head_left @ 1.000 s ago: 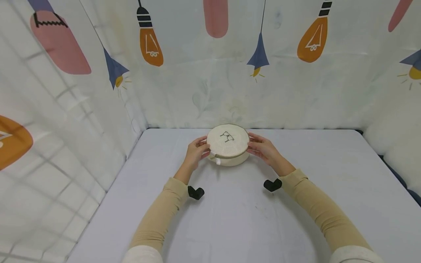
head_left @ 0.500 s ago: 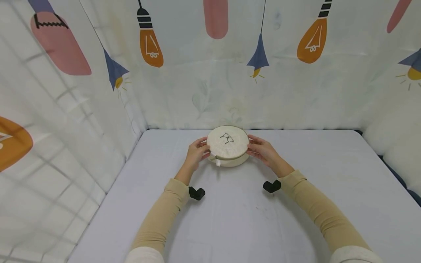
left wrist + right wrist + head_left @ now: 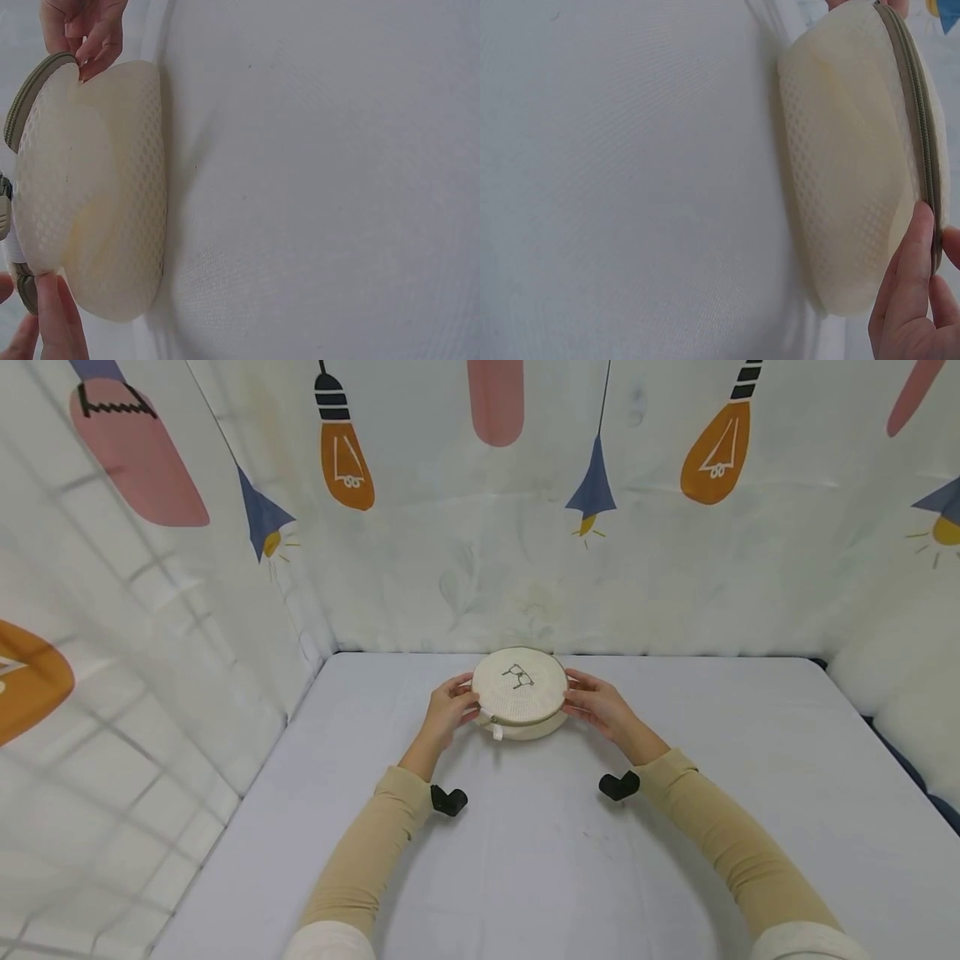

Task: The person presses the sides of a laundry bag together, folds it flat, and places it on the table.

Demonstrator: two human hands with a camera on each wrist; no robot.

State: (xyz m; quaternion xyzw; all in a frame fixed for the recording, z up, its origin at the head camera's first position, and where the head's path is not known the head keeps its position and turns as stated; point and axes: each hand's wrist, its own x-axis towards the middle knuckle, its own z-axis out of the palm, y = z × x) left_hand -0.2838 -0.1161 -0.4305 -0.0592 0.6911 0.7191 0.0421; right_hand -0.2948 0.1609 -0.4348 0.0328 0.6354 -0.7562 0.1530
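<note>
A round cream mesh laundry bag [image 3: 520,697] with a dark line drawing on its top stands on the table near the back edge. Its olive zipper [image 3: 922,112] runs round the upper rim, and a white pull tab [image 3: 497,732] hangs at the front left. On the left side, my left hand [image 3: 450,710] pinches the rim between thumb and fingers. Opposite it, my right hand [image 3: 600,700] pinches the right rim the same way. The mesh side wall [image 3: 112,187] looks slightly creased in the left wrist view. The bag's far side is hidden in the head view.
A white cloth covers the table [image 3: 540,860]. Behind it hangs a pale curtain [image 3: 420,585] printed with lamps and bulbs, close to the back edge. Another curtain [image 3: 150,693] borders the left side. Black wrist pieces [image 3: 448,801] stick out from both sleeves.
Over the last second the bag's top has lowered very slightly with both hands at its rim. In the last half second hands and bag have stayed almost still.
</note>
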